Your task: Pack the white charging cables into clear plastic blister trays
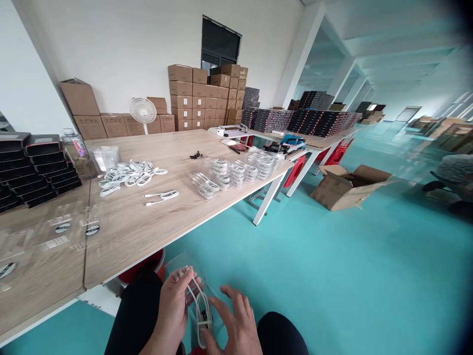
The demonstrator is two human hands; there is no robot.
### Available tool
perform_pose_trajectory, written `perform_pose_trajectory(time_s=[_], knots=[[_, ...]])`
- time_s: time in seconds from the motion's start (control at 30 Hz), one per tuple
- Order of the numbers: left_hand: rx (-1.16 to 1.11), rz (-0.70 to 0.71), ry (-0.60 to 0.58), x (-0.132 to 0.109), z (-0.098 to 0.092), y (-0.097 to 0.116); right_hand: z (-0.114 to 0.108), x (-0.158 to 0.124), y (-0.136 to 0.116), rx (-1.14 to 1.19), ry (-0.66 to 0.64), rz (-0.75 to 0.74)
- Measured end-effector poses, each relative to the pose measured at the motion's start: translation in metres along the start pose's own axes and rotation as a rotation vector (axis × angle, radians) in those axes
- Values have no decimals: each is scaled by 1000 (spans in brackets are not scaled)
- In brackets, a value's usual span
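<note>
My left hand (176, 301) is closed around one end of a coiled white charging cable (207, 323), thumb pressed near the plug. A clear plastic bag (183, 261) lies behind and below the cable, between my knees; whether the cable is inside it I cannot tell. Just right of the coil, my right hand (236, 320) has its fingers spread, with the thumb and index finger close to the cable. On the table, a single coiled cable (162, 196) lies apart from a loose heap of white cables (129, 175).
Bagged cables (236, 172) are stacked along the table's (129, 236) right edge. Flat clear bags (55, 229) and black boxes (29, 170) occupy the left side. A fan (143, 111) stands behind. An open carton (343, 190) sits on the floor.
</note>
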State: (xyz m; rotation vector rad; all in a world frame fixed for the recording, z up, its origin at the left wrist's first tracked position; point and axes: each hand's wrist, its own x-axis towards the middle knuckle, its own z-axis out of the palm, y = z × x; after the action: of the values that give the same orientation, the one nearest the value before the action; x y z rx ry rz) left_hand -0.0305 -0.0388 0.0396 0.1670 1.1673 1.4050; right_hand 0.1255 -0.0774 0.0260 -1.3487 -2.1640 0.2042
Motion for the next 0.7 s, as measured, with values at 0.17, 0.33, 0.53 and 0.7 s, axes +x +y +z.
perform_pose_trajectory(time_s=[0.17, 0.33, 0.53, 0.7], knots=[[-37, -21, -53, 1, 3, 3, 19, -18, 19, 140, 6, -3], [-3, -51, -109, 3, -1, 5, 26, -19, 20, 348, -14, 62], [-80, -69, -98, 3, -3, 14, 23, -14, 11, 778, -32, 259], [-182, -66, -105, -1, -1, 16, 21, -11, 13, 1367, -181, 585]])
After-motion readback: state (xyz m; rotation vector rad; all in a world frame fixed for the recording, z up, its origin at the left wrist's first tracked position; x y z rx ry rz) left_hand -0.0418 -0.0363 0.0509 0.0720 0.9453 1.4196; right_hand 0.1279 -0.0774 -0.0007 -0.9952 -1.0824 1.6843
